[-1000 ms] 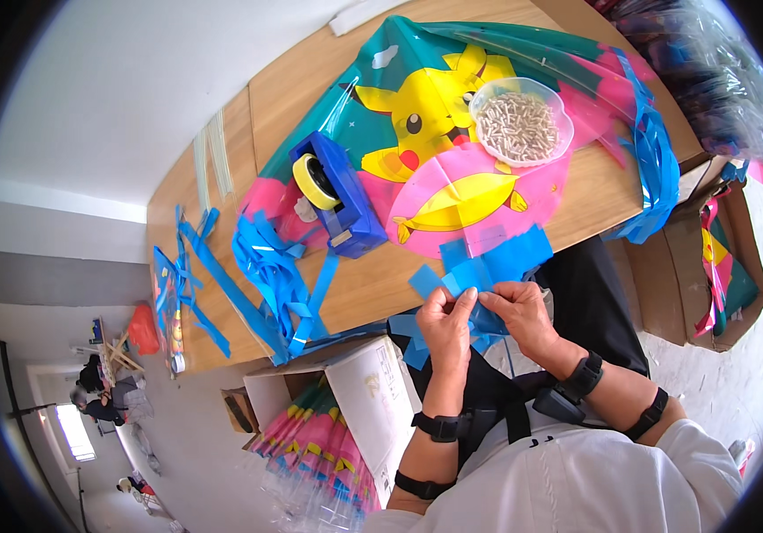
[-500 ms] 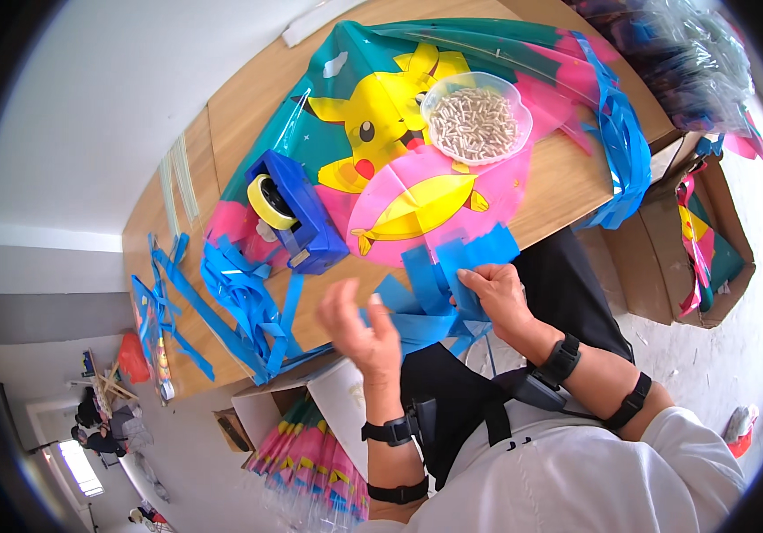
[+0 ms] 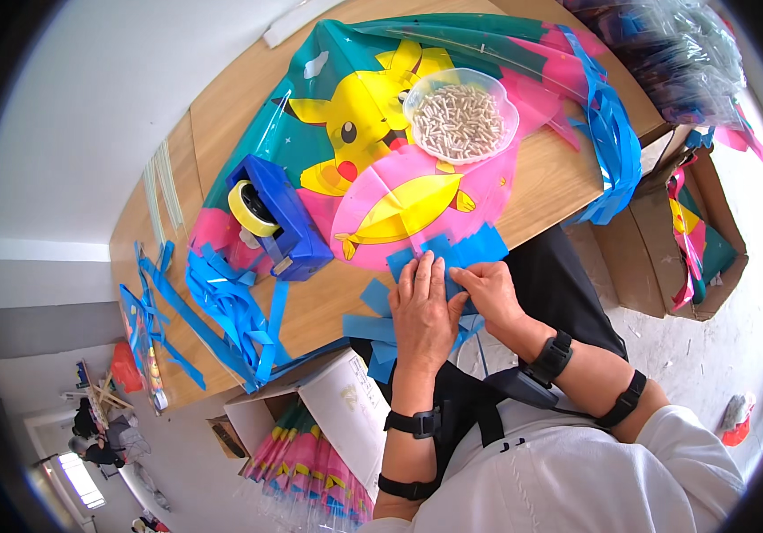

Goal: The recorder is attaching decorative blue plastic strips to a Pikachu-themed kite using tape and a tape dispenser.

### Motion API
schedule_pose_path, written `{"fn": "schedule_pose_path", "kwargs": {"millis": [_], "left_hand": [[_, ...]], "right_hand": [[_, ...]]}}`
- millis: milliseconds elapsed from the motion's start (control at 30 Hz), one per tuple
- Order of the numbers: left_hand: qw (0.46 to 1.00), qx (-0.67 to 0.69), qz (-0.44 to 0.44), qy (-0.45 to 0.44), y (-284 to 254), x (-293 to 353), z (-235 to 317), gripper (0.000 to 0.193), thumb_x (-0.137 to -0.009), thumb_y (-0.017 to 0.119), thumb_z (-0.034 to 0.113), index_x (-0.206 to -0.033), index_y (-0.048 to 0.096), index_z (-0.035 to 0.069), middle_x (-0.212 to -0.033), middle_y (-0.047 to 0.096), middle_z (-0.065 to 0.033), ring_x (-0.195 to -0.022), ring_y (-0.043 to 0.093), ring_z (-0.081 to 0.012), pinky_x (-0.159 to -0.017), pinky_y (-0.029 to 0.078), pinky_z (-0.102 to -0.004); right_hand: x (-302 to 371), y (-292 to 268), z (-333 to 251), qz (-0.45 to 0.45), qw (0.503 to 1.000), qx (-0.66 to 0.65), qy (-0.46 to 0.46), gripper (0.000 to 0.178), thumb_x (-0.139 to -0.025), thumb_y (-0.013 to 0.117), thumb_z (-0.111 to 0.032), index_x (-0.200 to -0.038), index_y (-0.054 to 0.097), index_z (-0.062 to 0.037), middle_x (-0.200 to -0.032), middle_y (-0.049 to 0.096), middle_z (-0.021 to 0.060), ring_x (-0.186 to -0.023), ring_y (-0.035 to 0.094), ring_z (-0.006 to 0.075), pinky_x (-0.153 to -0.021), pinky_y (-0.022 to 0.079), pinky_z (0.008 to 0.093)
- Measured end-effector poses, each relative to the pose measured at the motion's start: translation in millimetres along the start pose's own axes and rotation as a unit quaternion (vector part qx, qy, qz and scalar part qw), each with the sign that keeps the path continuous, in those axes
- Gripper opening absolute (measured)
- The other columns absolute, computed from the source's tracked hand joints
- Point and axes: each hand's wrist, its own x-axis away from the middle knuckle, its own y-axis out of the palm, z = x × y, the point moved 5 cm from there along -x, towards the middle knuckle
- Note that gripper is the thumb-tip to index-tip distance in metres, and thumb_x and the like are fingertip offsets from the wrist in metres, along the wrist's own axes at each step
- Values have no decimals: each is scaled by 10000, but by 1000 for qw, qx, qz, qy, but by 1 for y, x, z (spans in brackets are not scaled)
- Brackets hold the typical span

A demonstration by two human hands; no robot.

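On the table's near edge my left hand [image 3: 424,311] lies with fingers stretched flat over blue plastic strips [image 3: 484,247]. Just beside it, my right hand [image 3: 492,295] pinches the same strips between thumb and curled fingers. The strips join the tail end of a printed plastic kite [image 3: 310,98], green and pink with a yellow cartoon figure, spread across the table. Part of the strips is hidden beneath both hands. On the kite stand a blue tape dispenser [image 3: 297,222] with a yellowish roll and a clear bowl [image 3: 460,115] full of small pale tubes.
Blue streamers bunch at the kite's left corner [image 3: 222,298] and hang over the table's right edge [image 3: 614,151]. Thin white rods [image 3: 164,191] lie far left. An open carton of folded kites [image 3: 310,462] stands below, another carton [image 3: 648,240] at right, with plastic-wrapped bundles [image 3: 666,62] above.
My left hand has come down from its raised, spread position onto the blue strips beside my right hand. My right hand keeps its pinch. The whole view has shifted slightly.
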Motion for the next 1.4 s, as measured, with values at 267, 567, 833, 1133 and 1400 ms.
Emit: {"fn": "schedule_pose_path", "kwargs": {"millis": [267,567,833,1133,1400], "left_hand": [[1000,-24,-14,-9,4,3,0,544,-881,570,361,-1268,491,-13,-1382,429,-143,-1232,400,-343,-968,327,-467],[999,-31,-22,-5,-1,2,0,546,-850,621,318,-1308,477,59,-1383,430,-139,-1223,403,-350,-969,324,-475],[999,-29,-21,-10,1,1,0,531,-827,647,252,-1310,480,111,-1377,425,-134,-1227,396,-352,-976,315,-487],[999,-38,-26,-19,5,2,-2,569,-795,678,223,-1318,473,134,-1379,411,-120,-1240,381,-343,-977,312,-484],[999,-29,-22,-15,5,3,-2,605,-769,704,195,-1326,480,123,-1381,417,-117,-1238,388,-342,-985,306,-488]], "right_hand": [[5,2,10,-10,997,-63,31,256,-841,667,-144,-632,633,1,-546,491,-34,-483,371,37,-425,295,236],[3,4,19,-15,996,-76,35,230,-852,649,-135,-684,662,21,-583,559,-3,-489,411,47,-430,326,236],[5,-2,2,-22,992,116,-48,186,-820,662,-138,-707,661,10,-568,566,59,-492,464,87,-460,382,273],[30,3,-50,-24,737,498,-455,500,-683,669,-138,-1166,562,-69,-821,536,62,-810,535,249,-689,406,364],[21,10,-43,-34,718,557,-416,554,-706,654,-155,-1237,528,-64,-905,539,85,-877,537,253,-730,396,377]]}}
